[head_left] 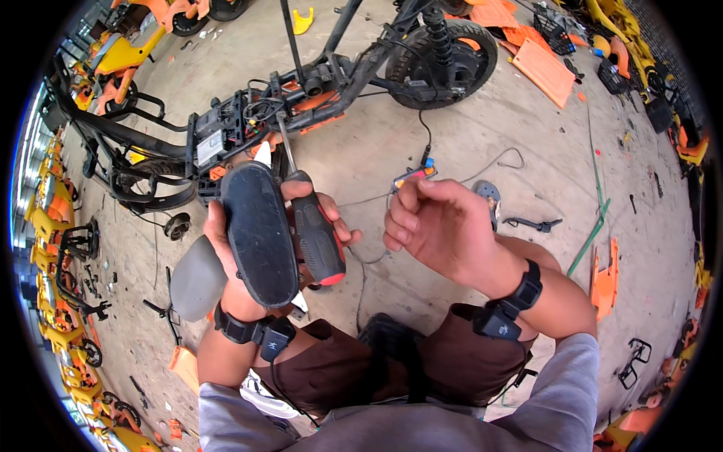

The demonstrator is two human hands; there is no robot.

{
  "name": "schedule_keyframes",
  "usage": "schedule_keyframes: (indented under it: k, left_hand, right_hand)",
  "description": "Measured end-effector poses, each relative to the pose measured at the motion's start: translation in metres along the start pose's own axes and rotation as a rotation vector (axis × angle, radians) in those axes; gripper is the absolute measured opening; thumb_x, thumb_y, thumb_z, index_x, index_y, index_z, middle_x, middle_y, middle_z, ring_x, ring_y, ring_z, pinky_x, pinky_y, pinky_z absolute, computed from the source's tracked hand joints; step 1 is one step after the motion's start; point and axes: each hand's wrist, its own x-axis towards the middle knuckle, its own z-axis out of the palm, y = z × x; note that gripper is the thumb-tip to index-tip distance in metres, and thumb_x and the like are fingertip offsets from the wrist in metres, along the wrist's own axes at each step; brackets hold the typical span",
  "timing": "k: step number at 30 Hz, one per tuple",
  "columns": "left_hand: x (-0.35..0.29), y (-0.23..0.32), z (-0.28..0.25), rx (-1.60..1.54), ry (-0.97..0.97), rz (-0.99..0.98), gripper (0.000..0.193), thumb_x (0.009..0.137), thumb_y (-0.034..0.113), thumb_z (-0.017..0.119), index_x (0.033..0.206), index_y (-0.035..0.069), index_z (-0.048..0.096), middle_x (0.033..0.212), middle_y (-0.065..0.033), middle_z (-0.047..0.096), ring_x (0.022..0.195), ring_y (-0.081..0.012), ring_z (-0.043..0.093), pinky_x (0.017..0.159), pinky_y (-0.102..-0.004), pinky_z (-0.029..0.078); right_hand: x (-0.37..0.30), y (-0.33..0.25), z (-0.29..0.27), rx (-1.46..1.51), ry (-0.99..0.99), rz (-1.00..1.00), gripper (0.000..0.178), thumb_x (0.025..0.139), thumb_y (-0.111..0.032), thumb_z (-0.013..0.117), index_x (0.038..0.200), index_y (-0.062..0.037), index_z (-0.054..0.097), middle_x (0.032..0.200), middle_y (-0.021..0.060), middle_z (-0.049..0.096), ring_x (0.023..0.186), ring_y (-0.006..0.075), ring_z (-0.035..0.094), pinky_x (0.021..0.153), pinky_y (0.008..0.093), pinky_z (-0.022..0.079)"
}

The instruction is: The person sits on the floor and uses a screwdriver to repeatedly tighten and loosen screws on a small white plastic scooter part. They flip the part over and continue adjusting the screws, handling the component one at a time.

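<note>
My left hand [230, 252] is closed around a long black oval part [261, 233] with white pieces showing at both ends. The same hand also grips a screwdriver [316, 230] by its black and red handle, its metal shaft pointing away from me. My right hand [456, 233] is raised to the right, apart from these, with curled fingers and the thumb against the index finger. Whatever may be pinched there is hidden. Beyond my hands stands a stripped black motorbike frame [248, 128] with exposed wiring. A rounded grey piece [197, 280] appears beside my left wrist.
A cable with a blue and orange end [418, 172] lies behind my right hand. Orange panels [546, 71] are scattered at the far right; a green strip [591, 237] lies nearer. Yellow and orange bikes [56, 218] line the left side. A loose wheel [177, 226] lies near the frame.
</note>
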Motion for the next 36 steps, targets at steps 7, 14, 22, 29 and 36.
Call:
schedule_keyframes:
  k: [7,14,22,29,36]
  left_hand:
    - [0.006,-0.006,0.007,0.000,-0.009,-0.003,0.094,0.081,0.084,0.029,0.129,0.008,0.057,0.109,-0.0256,0.053,0.095,-0.0406,0.057,0.094,-0.0595,0.044]
    - [-0.003,0.003,0.007,-0.062,0.112,-0.088,0.091,0.080,0.081,0.039,0.126,0.004,0.056,0.111,-0.0249,0.059,0.102,-0.0474,0.060,0.095,-0.0571,0.047]
    - [0.015,0.000,-0.008,0.402,0.347,-0.322,0.069,0.093,0.064,0.048,0.120,0.002,0.058,0.098,-0.0119,0.065,0.088,-0.0179,0.065,0.075,-0.0313,0.052]
    - [0.014,-0.007,0.001,0.446,0.366,-0.352,0.062,0.091,0.061,0.056,0.117,0.004,0.059,0.097,-0.0028,0.062,0.088,-0.0091,0.058,0.080,-0.0244,0.044]
    - [0.017,-0.013,-0.003,0.513,0.271,-0.246,0.053,0.093,0.049,0.062,0.124,0.005,0.057,0.103,-0.0016,0.062,0.095,-0.0088,0.058,0.080,-0.0254,0.045]
  right_hand:
    - [0.003,-0.007,-0.010,0.124,-0.053,0.064,0.024,0.088,-0.027,0.051,0.073,-0.0091,0.045,0.063,-0.0002,0.037,0.063,0.0162,0.037,0.063,0.0311,0.033]
    - [0.005,-0.003,-0.009,0.031,0.024,0.092,0.015,0.090,-0.021,0.057,0.090,-0.0068,0.053,0.078,0.0024,0.048,0.076,0.0163,0.046,0.072,0.0332,0.038]
    - [0.002,0.017,-0.018,-0.730,0.247,-0.007,0.043,0.082,0.005,0.054,0.124,-0.0036,0.054,0.123,0.0077,0.058,0.113,0.0199,0.056,0.089,0.0323,0.046]
    - [0.006,0.025,-0.015,-0.526,0.219,0.227,0.046,0.095,-0.013,0.049,0.140,-0.0049,0.043,0.115,0.0096,0.063,0.101,0.0205,0.064,0.086,0.0342,0.050]
    - [0.011,0.024,-0.004,-0.538,0.214,0.180,0.043,0.095,-0.012,0.048,0.137,-0.0032,0.042,0.103,0.0104,0.065,0.083,0.0210,0.068,0.077,0.0355,0.053]
